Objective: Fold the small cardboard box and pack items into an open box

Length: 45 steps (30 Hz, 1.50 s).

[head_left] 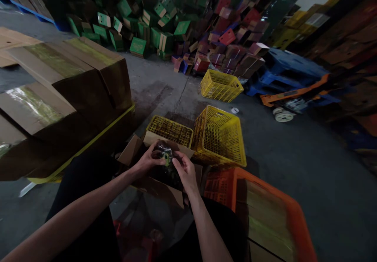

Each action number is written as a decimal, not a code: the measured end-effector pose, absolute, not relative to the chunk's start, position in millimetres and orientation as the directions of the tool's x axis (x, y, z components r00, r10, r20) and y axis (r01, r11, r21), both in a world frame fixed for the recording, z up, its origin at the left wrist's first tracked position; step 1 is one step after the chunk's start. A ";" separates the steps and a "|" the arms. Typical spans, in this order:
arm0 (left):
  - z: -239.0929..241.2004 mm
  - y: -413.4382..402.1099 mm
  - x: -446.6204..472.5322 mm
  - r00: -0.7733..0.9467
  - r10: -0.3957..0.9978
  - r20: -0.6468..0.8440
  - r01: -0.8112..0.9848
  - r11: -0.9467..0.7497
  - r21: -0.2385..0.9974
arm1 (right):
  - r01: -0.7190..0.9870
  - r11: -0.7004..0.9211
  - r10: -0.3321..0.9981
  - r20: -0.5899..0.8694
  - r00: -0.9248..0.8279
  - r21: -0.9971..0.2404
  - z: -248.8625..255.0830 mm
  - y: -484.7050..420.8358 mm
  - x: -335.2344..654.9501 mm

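Your left hand (149, 159) and your right hand (184, 170) are both closed on a small shiny packet (165, 154). You hold it between them, with fingers from each side pinching it. The packet looks dark with a bit of green and yellow on it. What is inside is too dark to tell.

The packet is up in the air, just over an open cardboard box (156, 183). The box sits on the floor in front of you, with its flaps folded out. Your hands are above the far edge of the box.

Just behind the box are two yellow crates. The flat yellow crate (171, 130) touches the far edge of the box. The tall yellow crate (219, 138) stands just beside it, on the right. A third yellow crate (220, 85) sits farther back on the floor, well apart from them.

An orange crate (265, 211) is at your right side, near the box and the tall yellow crate.

On your left are big brown cartons (59, 97) stacked together, with tape on top.

Far back lies a big pile of green boxes (138, 22), and beside it a pile of red boxes (232, 46). A blue pallet (290, 67) is at the right of the red pile.
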State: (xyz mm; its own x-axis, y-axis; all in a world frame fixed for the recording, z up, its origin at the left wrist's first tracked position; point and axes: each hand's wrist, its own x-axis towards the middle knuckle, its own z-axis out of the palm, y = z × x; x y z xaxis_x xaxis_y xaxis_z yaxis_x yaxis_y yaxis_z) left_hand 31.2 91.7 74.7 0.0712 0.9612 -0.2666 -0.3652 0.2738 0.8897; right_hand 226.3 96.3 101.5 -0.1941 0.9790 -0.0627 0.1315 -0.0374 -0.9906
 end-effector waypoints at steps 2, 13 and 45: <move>71.7 91.9 31.3 0.069 0.966 -0.249 -0.315 0.258 0.913 | 0.140 -0.043 0.974 -0.073 -0.213 -0.989 101.7 96.6 226.0; 62.7 89.7 33.8 0.343 0.912 -0.223 -0.324 0.338 0.884 | 0.193 -0.072 0.993 -0.089 -0.079 -0.979 88.2 98.9 233.8; 82.4 88.0 30.9 0.308 0.905 -0.294 -0.306 0.387 0.870 | 0.015 -0.155 0.988 -0.155 0.005 -0.988 80.9 105.7 234.6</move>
State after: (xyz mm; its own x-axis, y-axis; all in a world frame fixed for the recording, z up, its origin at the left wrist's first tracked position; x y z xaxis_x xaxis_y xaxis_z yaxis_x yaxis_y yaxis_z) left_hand 30.9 88.0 82.4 0.3078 0.9049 -0.2938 -0.3062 0.3866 0.8699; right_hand 234.6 105.7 80.9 0.0054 0.9879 -0.1548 0.0150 -0.1549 -0.9878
